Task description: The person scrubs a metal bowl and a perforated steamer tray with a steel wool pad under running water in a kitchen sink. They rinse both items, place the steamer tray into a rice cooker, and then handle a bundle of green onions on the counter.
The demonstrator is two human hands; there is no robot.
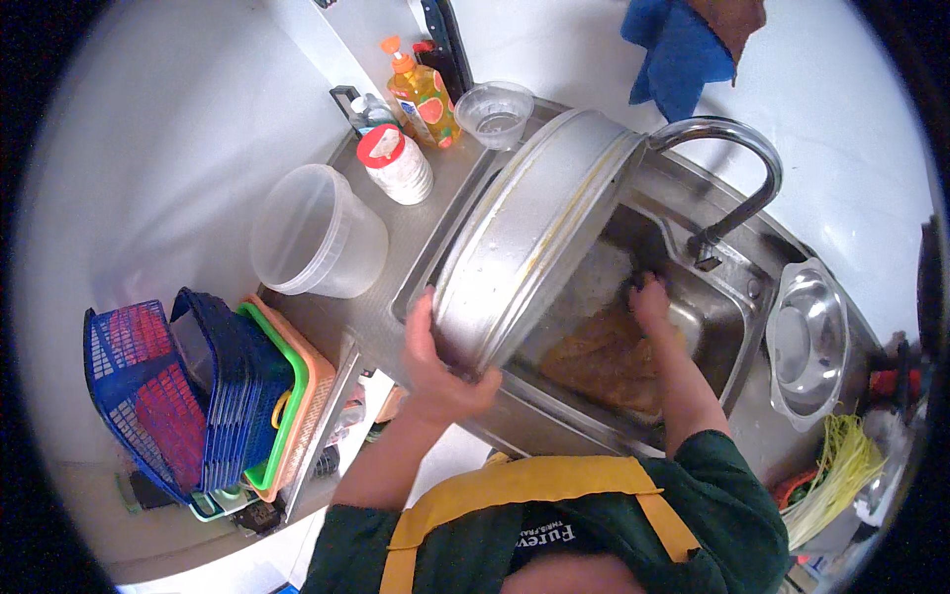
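Observation:
A large round metal steamer tier or pan [534, 230] stands tilted on its side over the left part of the stainless steel sink [742, 356]. My left hand [445, 371] grips its lower rim, thumb and fingers on either side. My right hand [651, 301] reaches down into the basin near its back wall; its fingertips are in shadow, and whether they hold something cannot be seen. Brownish material or murky water [601, 364] covers the basin's bottom beneath my right forearm. The curved chrome faucet [768, 171] rises behind the basin, its spout end beside the pan's upper rim.
Left of the sink stand a clear plastic tub [319, 234], a red-lidded jar [397, 167], a soap pump bottle [423, 96] and a clear bowl [495, 115]. Stacked plastic baskets [245, 393] lean at the left. A metal dish [807, 341] and pale green-yellow stalks [839, 468] are at right.

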